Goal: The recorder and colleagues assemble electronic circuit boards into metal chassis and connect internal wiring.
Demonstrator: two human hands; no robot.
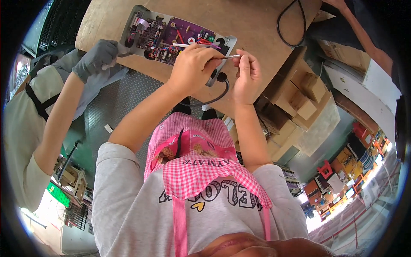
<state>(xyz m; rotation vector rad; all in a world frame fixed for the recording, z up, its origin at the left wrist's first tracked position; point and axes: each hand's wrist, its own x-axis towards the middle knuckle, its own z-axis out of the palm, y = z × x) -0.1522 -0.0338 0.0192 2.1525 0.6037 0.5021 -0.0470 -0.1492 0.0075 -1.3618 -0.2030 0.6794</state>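
Note:
My left hand (192, 70) is closed in a pinch over the near right side of an open metal case (230, 43). A thin, dark, rod-like piece with a pale end (231, 57) runs from its fingertips to my right hand (247, 77). My right thumb and fingers close around the pale end; the piece's exact kind cannot be made out. Inside the case lie purple circuit boards (182, 29) with red wires and many small components. A white stick-like part (180, 45) shows just beyond my left knuckles. A black cable (227, 88) hangs below the case's right end.
At the left, a co-worker's grey-gloved hand (98, 59) is by the case's left end. The brown worktable (252, 25) carries a looped black cable (280, 25). Cardboard boxes (306, 96) stand right of the table. Another person's arm (364, 36) shows at upper right.

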